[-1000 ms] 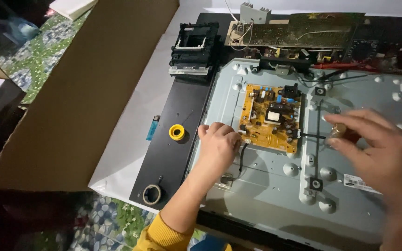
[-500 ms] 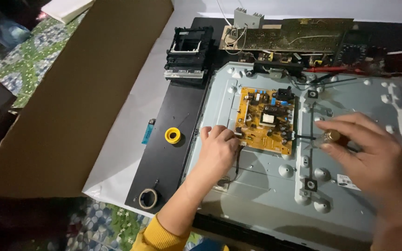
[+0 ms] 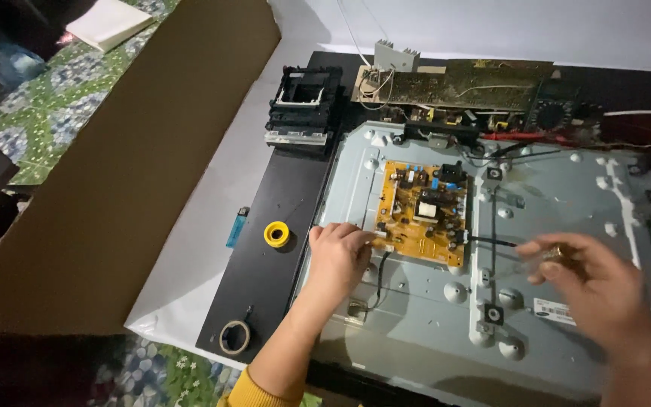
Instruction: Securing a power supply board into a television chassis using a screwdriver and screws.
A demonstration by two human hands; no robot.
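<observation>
Both hands over open TV chassis, at yellow circuit board.

L hand [image 3: 338, 256]: grip pinched on small white connector [image 3: 380, 238] at board [image 3: 423, 212] lower-left edge. R hand [image 3: 593, 283]: fingers curled on small blurred item, grip state unclear. Grey metal back panel [image 3: 416, 332] bare below board; yellow tape roll [image 3: 276, 234] well left on table [image 3: 205, 226].

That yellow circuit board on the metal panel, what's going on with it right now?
A person is working on the opened back of a flat screen, a grey metal panel. Their left hand pinches a small white connector at the lower left edge of the yellow circuit board. Their right hand, blurred, holds a small tool with a black shaft pointing at the board. A yellow tape roll and a blue lighter lie to the left.
</observation>
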